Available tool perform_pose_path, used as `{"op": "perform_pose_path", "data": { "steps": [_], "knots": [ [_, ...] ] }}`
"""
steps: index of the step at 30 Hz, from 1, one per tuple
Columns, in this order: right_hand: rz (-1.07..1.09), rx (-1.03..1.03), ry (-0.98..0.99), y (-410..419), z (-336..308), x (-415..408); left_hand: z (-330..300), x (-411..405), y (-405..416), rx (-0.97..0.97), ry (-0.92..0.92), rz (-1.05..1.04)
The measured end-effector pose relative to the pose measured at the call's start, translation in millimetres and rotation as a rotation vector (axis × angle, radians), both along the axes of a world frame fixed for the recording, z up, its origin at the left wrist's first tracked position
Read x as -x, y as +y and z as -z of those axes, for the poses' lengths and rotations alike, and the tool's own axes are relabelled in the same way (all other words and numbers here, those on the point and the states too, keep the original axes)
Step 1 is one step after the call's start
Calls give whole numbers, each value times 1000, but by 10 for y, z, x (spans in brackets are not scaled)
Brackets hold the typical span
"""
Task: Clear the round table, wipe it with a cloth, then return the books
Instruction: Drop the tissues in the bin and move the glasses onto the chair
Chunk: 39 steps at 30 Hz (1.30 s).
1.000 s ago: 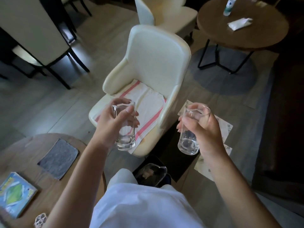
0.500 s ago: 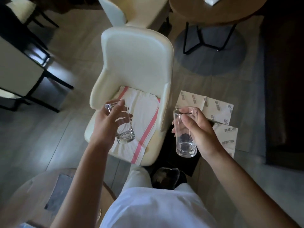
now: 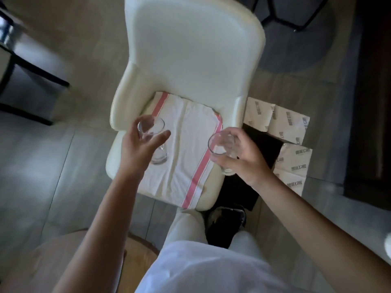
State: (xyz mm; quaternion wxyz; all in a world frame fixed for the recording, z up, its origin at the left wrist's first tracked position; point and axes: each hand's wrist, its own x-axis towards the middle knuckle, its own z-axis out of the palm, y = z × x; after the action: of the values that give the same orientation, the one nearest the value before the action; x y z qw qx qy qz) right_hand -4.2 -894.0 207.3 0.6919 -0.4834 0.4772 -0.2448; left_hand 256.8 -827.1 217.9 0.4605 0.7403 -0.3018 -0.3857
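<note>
Gripping two clear glasses, one per hand, my left hand (image 3: 139,149) held one glass (image 3: 154,142) and my right hand (image 3: 243,157) the other glass (image 3: 222,145), above one striped cloth (image 3: 186,149).

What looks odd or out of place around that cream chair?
A white cloth with pink stripes is spread over the seat of the cream upholstered chair, and the left hand and right hand each hold a clear drinking glass above it. Printed paper sheets lie on the floor beside the chair. Nothing is spilled.
</note>
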Motion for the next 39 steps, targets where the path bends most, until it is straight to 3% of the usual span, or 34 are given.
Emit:
{"op": "perform_pose_path", "data": {
  "steps": [5,10,17,22,26,33,39],
  "knots": [
    [-35,-34,-1,-255,758,-659,557,-602,-203,-84,-224,21],
    [-26,176,291,-352,1357,-1087,1234,-1044,-365,-136,-328,106],
    [-113,177,479,-550,2097,-1265,2197,-1430,-478,-258,-405,115],
    [-164,160,653,-707,2366,-1409,2447,-1611,-743,-356,-405,129],
    [-103,76,665,-968,2648,-1496,2693,-1709,-1015,-381,-423,171],
    [-176,259,762,-1325,2993,-1645,3042,-1747,-1486,-405,-525,333],
    [-154,259,761,-1436,3242,-1681,3239,-1713,-1652,-430,-576,392]
  ]
}}
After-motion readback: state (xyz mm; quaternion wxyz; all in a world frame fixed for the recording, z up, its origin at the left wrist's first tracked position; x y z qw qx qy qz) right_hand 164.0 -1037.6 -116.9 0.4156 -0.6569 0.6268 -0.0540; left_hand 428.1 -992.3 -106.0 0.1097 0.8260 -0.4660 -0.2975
